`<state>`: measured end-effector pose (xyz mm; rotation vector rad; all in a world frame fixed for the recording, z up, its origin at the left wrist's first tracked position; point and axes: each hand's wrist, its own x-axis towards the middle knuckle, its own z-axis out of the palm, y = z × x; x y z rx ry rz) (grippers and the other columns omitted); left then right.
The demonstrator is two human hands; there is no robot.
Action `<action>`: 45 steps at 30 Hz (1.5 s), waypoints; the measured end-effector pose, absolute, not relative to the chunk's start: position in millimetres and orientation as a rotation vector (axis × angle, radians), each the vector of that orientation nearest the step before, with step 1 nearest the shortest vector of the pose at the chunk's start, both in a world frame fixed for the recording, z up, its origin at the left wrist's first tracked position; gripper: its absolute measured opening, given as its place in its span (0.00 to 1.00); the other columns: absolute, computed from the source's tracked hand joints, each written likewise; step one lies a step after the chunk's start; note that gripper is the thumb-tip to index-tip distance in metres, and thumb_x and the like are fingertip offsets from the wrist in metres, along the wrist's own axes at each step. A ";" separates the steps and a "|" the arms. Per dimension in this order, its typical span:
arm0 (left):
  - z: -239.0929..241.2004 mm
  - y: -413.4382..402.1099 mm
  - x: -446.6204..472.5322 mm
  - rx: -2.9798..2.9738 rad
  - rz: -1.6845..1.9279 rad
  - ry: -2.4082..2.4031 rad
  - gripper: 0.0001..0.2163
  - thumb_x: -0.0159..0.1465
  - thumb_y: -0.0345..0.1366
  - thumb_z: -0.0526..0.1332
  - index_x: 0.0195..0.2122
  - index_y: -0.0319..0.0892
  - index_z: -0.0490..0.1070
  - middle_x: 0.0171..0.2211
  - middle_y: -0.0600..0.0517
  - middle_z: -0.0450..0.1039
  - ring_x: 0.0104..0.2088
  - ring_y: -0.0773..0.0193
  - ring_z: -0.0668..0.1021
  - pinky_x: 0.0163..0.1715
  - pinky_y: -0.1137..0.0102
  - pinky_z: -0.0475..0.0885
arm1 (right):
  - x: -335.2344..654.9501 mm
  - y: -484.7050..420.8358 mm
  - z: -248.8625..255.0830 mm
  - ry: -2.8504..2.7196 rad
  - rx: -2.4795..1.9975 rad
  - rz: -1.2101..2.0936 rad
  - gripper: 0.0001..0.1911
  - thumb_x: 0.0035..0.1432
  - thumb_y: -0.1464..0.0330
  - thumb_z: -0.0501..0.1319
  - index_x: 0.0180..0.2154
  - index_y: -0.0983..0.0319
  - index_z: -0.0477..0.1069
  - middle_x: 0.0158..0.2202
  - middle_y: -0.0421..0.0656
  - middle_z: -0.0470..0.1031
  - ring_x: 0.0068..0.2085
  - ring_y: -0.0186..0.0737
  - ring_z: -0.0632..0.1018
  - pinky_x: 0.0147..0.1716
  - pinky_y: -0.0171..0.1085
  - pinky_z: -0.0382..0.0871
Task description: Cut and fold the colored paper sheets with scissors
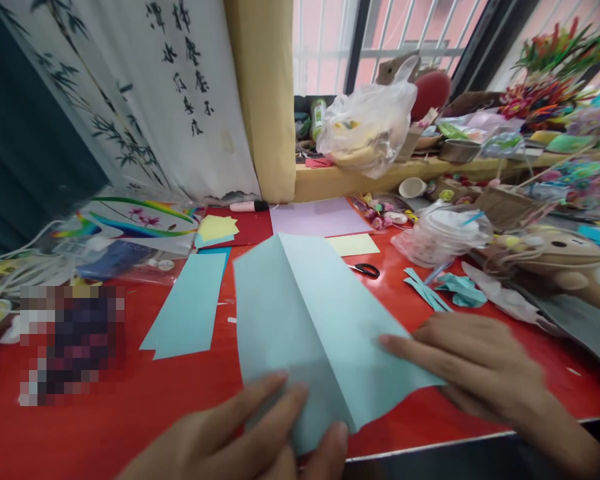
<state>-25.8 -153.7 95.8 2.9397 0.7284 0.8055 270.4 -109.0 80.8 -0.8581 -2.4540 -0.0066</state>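
Note:
A sheet of light blue paper with a lengthwise crease stands in front of me, its two halves angled like a shallow open fold. At its near end my left hand grips the lower left part, fingers over the paper and thumb close to the crease. My right hand pinches the right edge, index finger stretched over the top and the other fingers partly hidden. To the left lies a cut strip of blue paper. Black-handled scissors show beyond the sheet's right side, their blades partly covered.
Purple paper, a pale yellow piece, yellow star-edged paper and a marker lie at the back of the red table. Blue scraps and a plastic-wrapped cup sit right. A pixelated patch covers something left.

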 end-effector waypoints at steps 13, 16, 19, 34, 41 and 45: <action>32.9 -96.3 1.3 2.412 0.573 1.214 0.14 0.64 0.38 0.50 0.50 0.43 0.62 0.47 0.46 0.67 0.49 0.61 0.70 0.48 0.63 0.67 | 263.6 -102.2 62.6 -2.728 -1.072 0.620 0.18 0.63 0.59 0.47 0.43 0.56 0.72 0.36 0.44 0.74 0.35 0.38 0.75 0.34 0.36 0.65; 15.0 -56.8 1.4 2.360 0.618 1.556 0.20 0.62 0.43 0.53 0.52 0.37 0.59 0.50 0.41 0.63 0.52 0.54 0.66 0.51 0.57 0.63 | 233.4 -65.9 57.6 -2.544 -1.084 0.703 0.17 0.63 0.59 0.47 0.40 0.58 0.72 0.37 0.44 0.72 0.37 0.37 0.73 0.37 0.35 0.65; -1.8 -36.7 1.6 2.391 0.581 1.639 0.29 0.59 0.48 0.55 0.57 0.35 0.54 0.54 0.38 0.59 0.56 0.50 0.61 0.53 0.54 0.59 | 203.7 -25.0 36.0 -2.444 -1.106 0.637 0.17 0.59 0.58 0.53 0.46 0.60 0.67 0.45 0.47 0.68 0.45 0.40 0.70 0.43 0.39 0.65; 16.6 -42.5 -15.1 1.941 0.393 1.609 0.17 0.52 0.41 0.61 0.42 0.42 0.67 0.35 0.50 0.68 0.37 0.57 0.71 0.33 0.65 0.66 | 183.8 -16.1 0.3 -2.504 -1.062 0.626 0.28 0.51 0.54 0.61 0.49 0.61 0.62 0.46 0.49 0.62 0.48 0.45 0.63 0.49 0.44 0.60; 28.5 -39.2 -28.4 2.023 0.291 1.294 0.08 0.59 0.40 0.55 0.31 0.43 0.71 0.32 0.52 0.71 0.33 0.62 0.71 0.32 0.69 0.63 | 180.6 -24.2 5.5 -2.500 -1.056 0.551 0.14 0.56 0.59 0.57 0.40 0.61 0.68 0.43 0.46 0.65 0.45 0.43 0.64 0.47 0.43 0.59; 29.7 -40.4 -27.3 2.220 0.216 1.325 0.09 0.61 0.39 0.54 0.33 0.42 0.70 0.30 0.52 0.70 0.33 0.61 0.71 0.33 0.68 0.63 | 180.9 -21.7 4.8 -2.423 -1.077 0.595 0.08 0.60 0.66 0.54 0.33 0.62 0.69 0.36 0.44 0.69 0.41 0.39 0.67 0.43 0.40 0.60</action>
